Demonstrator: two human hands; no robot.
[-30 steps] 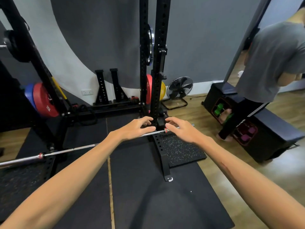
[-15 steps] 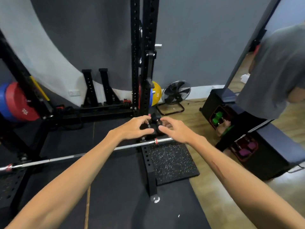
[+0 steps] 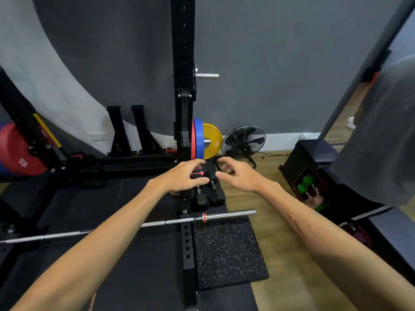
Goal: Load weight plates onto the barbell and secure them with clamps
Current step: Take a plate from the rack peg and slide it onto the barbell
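The steel barbell [image 3: 170,221] lies low across the black mat, its bare right sleeve [image 3: 231,214] ending past a red ring. Beyond it, red, blue and yellow weight plates [image 3: 198,140] hang on a peg of the black rack upright [image 3: 184,90]. My left hand [image 3: 182,176] and my right hand [image 3: 238,176] reach forward side by side just below those plates, fingers loosely curved and holding nothing. Between the hands a small pink-red piece [image 3: 197,173] shows above black dumbbells [image 3: 203,194]; I cannot tell what it is.
A speckled rubber pad [image 3: 226,250] lies under the sleeve. A floor fan [image 3: 243,140] stands behind the plates. Black boxes holding a green dumbbell [image 3: 304,184] sit at right beside a person in a grey shirt [image 3: 377,140]. A red plate [image 3: 20,151] hangs at far left.
Both hands have left the barbell and moved forward past it toward the stored plates. The view has shifted closer, so the bar now lies below the hands.
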